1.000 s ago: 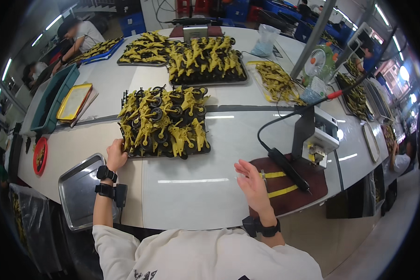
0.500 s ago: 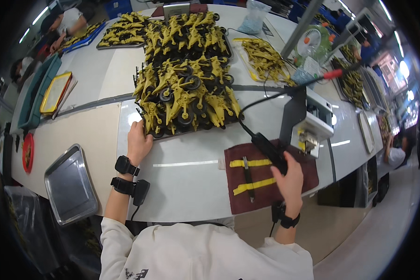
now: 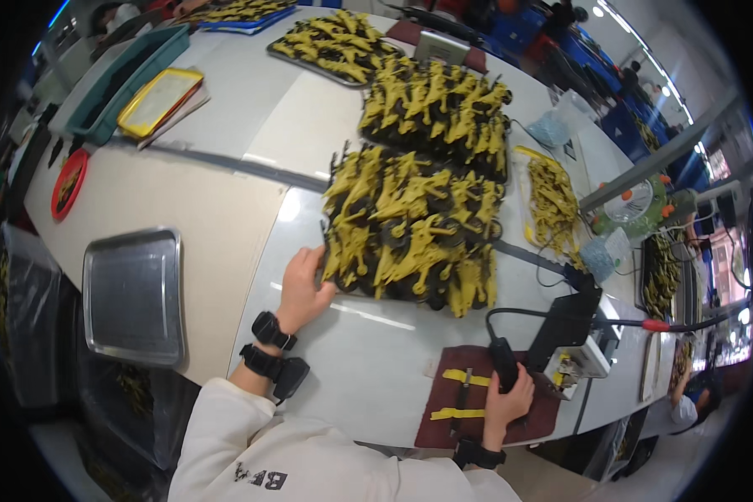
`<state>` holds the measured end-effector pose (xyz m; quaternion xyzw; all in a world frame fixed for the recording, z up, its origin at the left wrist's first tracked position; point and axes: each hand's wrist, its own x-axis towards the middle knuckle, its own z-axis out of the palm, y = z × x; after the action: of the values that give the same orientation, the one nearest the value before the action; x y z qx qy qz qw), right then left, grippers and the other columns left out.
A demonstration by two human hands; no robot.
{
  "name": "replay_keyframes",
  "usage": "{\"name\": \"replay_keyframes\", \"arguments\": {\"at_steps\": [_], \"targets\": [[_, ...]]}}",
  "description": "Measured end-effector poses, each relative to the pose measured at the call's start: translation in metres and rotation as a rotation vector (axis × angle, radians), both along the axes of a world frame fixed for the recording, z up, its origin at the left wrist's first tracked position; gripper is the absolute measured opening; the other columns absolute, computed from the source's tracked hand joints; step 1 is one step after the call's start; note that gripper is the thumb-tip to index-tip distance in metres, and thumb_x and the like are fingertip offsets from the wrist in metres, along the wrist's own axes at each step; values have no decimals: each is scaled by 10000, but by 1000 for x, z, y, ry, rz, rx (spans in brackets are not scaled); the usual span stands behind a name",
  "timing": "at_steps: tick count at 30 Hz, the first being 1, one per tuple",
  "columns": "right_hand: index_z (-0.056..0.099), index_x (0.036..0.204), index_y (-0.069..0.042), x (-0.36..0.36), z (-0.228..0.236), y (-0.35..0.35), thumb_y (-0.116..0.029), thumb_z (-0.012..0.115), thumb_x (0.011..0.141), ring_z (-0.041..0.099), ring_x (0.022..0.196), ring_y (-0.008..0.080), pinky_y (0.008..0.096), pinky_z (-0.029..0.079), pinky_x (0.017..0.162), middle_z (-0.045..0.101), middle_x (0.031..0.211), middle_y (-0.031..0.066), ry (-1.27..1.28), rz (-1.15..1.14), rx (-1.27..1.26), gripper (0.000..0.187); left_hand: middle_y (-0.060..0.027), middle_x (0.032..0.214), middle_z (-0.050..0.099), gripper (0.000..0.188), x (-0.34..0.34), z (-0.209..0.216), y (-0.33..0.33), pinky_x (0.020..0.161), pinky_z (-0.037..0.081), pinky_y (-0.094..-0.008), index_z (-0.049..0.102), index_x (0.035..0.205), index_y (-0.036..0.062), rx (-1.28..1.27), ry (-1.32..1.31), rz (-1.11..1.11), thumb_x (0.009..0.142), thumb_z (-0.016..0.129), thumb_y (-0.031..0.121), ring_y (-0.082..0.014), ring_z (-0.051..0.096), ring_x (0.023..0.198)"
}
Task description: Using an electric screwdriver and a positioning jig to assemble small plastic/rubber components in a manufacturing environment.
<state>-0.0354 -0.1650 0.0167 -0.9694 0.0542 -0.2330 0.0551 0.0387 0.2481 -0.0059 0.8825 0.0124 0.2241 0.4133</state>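
My left hand (image 3: 304,290) is at the near left corner of a dark tray (image 3: 353,293), fingers and thumb closed on its edge. The tray is heaped with yellow and black plastic parts (image 3: 410,243), some with small black wheels. My right hand (image 3: 510,400) is wrapped round the lower part of a black corded electric screwdriver (image 3: 502,361); its tip is hidden. Under that hand lies a dark red mat (image 3: 431,427) with yellow strips (image 3: 460,413) and a thin dark bar (image 3: 463,400) across them.
Right of the mat stands a white and black machine (image 3: 584,360) with brass-coloured parts. A bare metal tray (image 3: 134,297) lies at the left, near a red bowl (image 3: 69,186). Another heaped tray (image 3: 439,100) sits behind mine. A cable (image 3: 611,322) runs across the right side.
The view has turned, so the table's things appear shifted to the right and lower. My right hand, loosely beside the screwdriver before, is now closed round it. My left hand stays at the tray corner.
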Motion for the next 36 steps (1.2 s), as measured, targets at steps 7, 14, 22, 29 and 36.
{"name": "replay_keyframes", "arguments": {"at_steps": [7,14,22,29,36], "targets": [[533,1116,33,-26,42,-21,-66,752,721,559,969,253,354,432,882,581,1037,139,-329,167,426,462,-192,816,513,357,11,-16,-4,680,419,-452,548,943,-41,27,-82,-5,607,565,78,-389,499,764],[481,1236,46,-60,65,-56,-118,639,859,559,869,160,294,472,806,559,1082,105,-696,35,1058,440,-169,834,527,355,2,-20,-24,703,398,-438,557,935,-16,121,-64,4,612,580,130,-362,519,811],[443,1250,82,-58,55,-60,-63,609,837,559,799,155,298,462,795,585,905,85,-673,252,1222,468,-147,906,533,362,30,-12,-35,752,374,-438,541,984,4,230,55,-94,659,587,157,-338,519,872],[386,1316,54,-50,55,-68,-102,643,789,517,818,134,300,437,818,556,857,45,-556,263,1222,607,-207,1171,511,642,-43,79,-18,899,398,-447,459,1278,44,493,32,-207,728,710,261,-347,538,1015],[327,1335,37,-54,63,-74,-56,588,793,546,782,175,345,471,832,532,830,66,-484,350,1207,609,-232,1430,296,726,-221,-3,159,1059,225,-505,306,1407,66,529,804,672,850,569,450,-399,258,1332]]}}
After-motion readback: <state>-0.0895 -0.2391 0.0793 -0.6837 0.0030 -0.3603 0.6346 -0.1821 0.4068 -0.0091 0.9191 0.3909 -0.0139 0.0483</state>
